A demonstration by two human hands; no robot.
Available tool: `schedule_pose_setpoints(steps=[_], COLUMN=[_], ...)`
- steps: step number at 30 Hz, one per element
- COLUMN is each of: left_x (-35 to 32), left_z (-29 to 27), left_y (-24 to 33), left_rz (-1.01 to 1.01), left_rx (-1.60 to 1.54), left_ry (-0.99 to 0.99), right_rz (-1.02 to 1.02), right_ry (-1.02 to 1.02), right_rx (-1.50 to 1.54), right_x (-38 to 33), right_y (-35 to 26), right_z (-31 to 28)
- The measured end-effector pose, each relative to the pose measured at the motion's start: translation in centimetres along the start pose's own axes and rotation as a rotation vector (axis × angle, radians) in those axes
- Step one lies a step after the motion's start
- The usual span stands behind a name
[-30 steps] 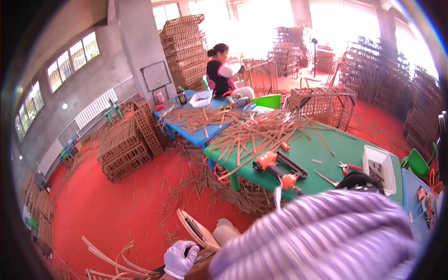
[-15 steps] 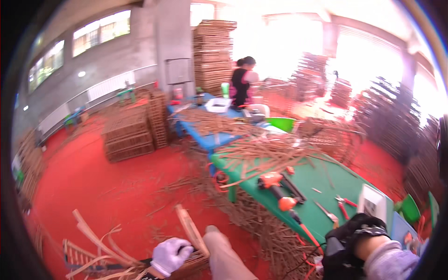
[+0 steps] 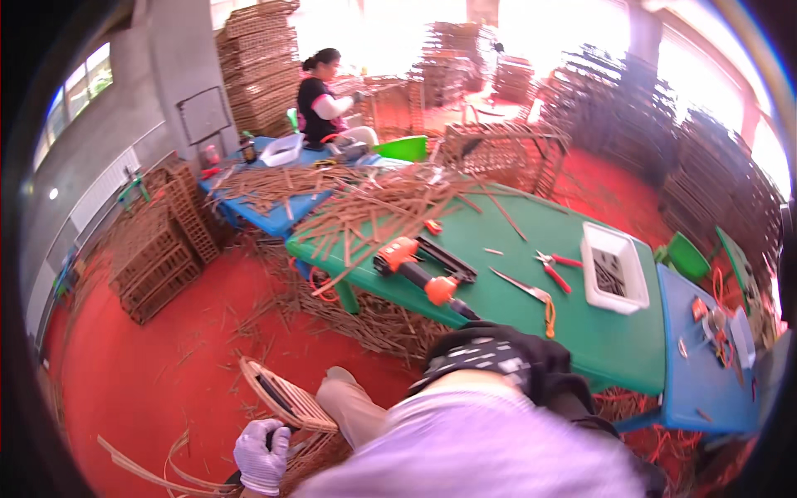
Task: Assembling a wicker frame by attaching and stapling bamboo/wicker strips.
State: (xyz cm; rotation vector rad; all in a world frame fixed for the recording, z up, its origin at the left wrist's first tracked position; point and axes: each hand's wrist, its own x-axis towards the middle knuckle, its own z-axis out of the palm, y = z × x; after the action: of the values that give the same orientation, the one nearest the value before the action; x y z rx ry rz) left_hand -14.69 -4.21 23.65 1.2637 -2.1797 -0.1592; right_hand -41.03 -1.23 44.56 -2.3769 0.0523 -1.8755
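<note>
Woven panel (image 3: pixel 286 398) rests against gloved left hand (image 3: pixel 261 455).

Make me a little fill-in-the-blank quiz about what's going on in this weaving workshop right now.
1. The left hand, in a white glove, grips a woven wicker panel low over the ____ floor.
2. The orange nail gun lies on the ____ table.
3. The red-handled pliers lie just left of the ____ tray.
4. A co-worker sits at the far ____ table.

Missing words: red; green; white; blue
</note>
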Motion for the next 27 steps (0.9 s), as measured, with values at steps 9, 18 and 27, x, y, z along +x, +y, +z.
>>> schedule_pose_setpoints(steps=[9, 18, 27], left_x=[-0.6, 0.9, -2.2], left_z=[1.5, 0.4, -0.2], left_y=[1.5, 0.5, -1.3], left_rz=[-0.192, -0.090, -0.101], left_rx=[0.000, -0.082, -0.020], left_ry=[0.071, -0.057, -0.167], right_rz=[0.074, 0.048, -0.017], right_ry=[0.000, 0.223, 0.294], right_rx=[0.013, -0.102, -0.067], right_x=[-2.3, -0.5, 1.2], right_y=[1.1, 1.6, 2.1], right_z=[1.5, -7.0, -10.4])
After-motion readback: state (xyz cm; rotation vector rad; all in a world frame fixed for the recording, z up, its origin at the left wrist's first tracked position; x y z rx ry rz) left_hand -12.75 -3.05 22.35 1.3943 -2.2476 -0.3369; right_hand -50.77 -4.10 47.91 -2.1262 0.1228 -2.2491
